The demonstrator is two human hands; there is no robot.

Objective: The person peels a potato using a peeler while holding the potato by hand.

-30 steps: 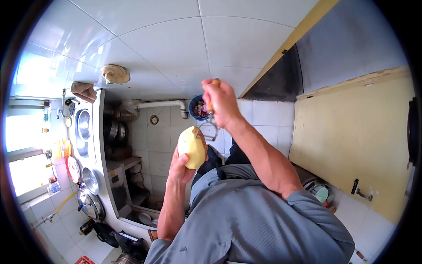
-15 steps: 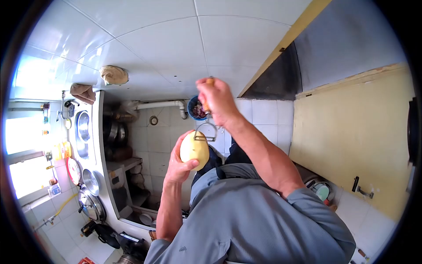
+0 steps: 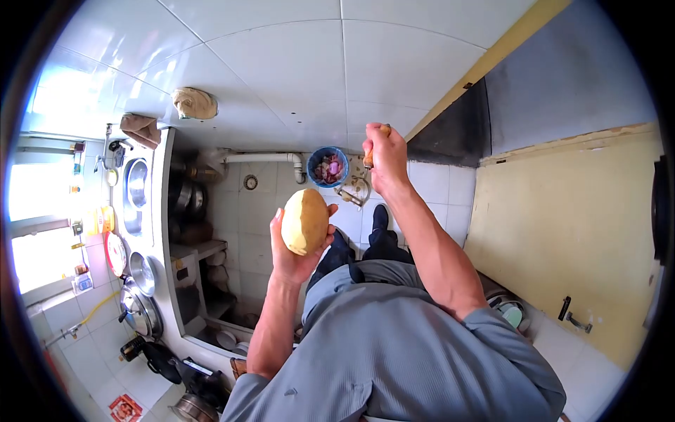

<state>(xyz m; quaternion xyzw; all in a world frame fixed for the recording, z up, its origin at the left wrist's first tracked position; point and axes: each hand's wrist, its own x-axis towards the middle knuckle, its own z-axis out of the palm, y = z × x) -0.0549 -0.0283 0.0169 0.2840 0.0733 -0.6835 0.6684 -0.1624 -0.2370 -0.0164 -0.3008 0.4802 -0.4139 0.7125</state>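
My left hand [image 3: 295, 261] is closed round a large potato [image 3: 304, 224], palm up, with the fingers behind it and the thumb along its left side. The potato shows pale, smooth peeled areas and a darker strip of skin. In my right hand [image 3: 388, 160] is a peeler, gripped by its wooden handle [image 3: 368, 160]. Its metal blade end [image 3: 349, 195] hangs to the right of the potato and apart from it. Beyond the potato, a blue bin [image 3: 311, 169] on the floor holds reddish and pale scraps.
To the left runs a counter with a sink [image 3: 135, 190], a metal bowl [image 3: 143, 273] and a lidded pan [image 3: 140, 309]. A white pipe [image 3: 264, 158] follows the wall base. On the right is a yellowish door [image 3: 562, 232] with a handle [image 3: 576, 316].
The peeler has come off the potato, and my right hand has moved to the right. The potato is turned, bringing a side with skin on it into view. The camera view has shifted slightly.
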